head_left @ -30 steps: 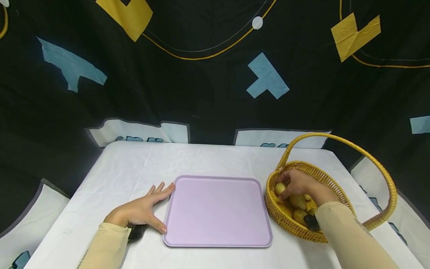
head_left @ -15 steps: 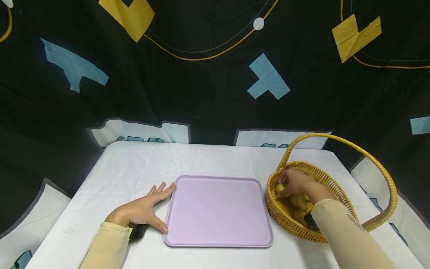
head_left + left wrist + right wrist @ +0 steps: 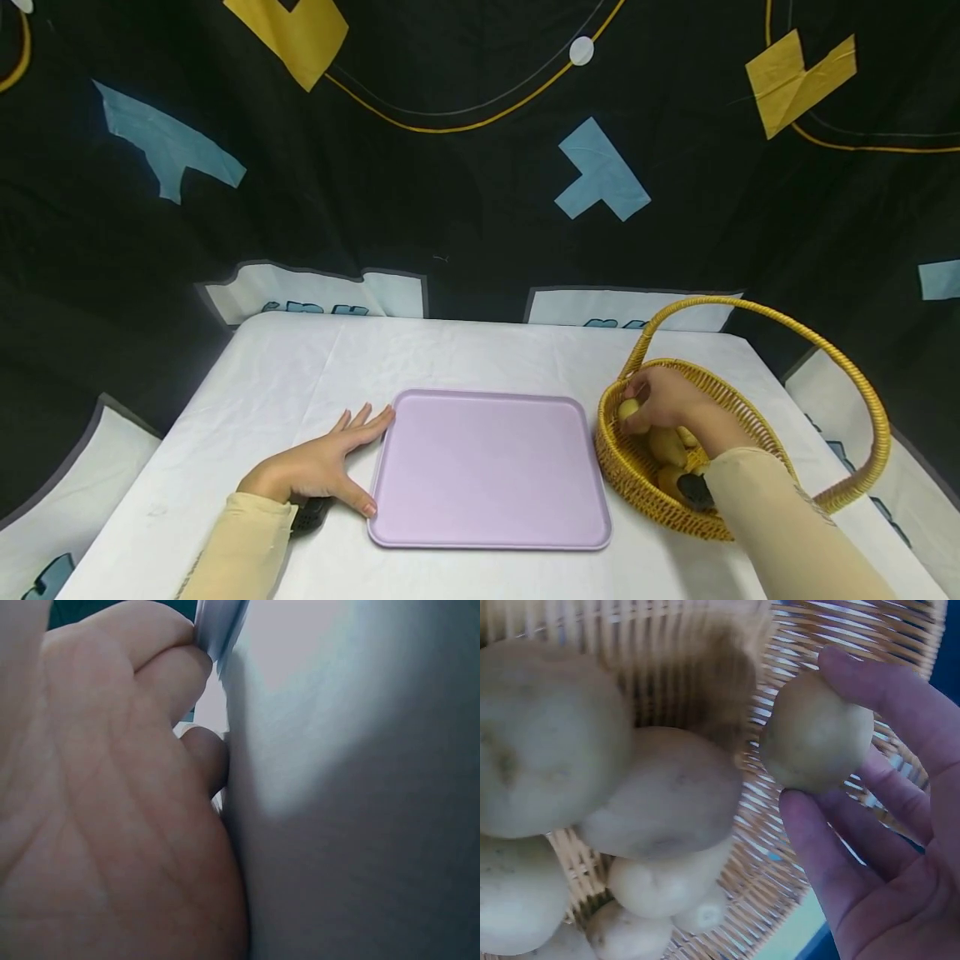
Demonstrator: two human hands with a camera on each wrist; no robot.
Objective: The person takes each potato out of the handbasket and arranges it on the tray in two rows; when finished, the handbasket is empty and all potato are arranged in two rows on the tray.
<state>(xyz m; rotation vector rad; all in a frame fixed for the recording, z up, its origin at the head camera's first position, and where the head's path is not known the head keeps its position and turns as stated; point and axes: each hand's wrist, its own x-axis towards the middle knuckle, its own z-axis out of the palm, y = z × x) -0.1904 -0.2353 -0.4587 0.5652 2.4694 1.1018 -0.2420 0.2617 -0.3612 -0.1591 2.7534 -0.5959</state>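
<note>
Inside the wicker basket (image 3: 637, 483), at the right of the head view, my right hand (image 3: 672, 402) pinches a small round potato (image 3: 628, 409). The right wrist view shows this potato (image 3: 816, 733) between thumb and fingers, apart from several other potatoes (image 3: 664, 791) of different sizes to its left. My left hand (image 3: 322, 467) lies with spread fingers at the left edge of the lilac tray (image 3: 491, 471), thumb and a fingertip touching its rim. In the left wrist view the palm (image 3: 112, 787) rests beside the white cloth and a sliver of the tray (image 3: 217, 626) shows.
The basket's tall handle (image 3: 840, 358) arches over its right side, above my right forearm. A white cloth (image 3: 300, 375) covers the table. Behind the table hangs a black curtain (image 3: 465, 217) with blue and yellow patches.
The right hand has risen slightly inside the basket, with the small potato in its fingers. The left hand and the tray stay as they were.
</note>
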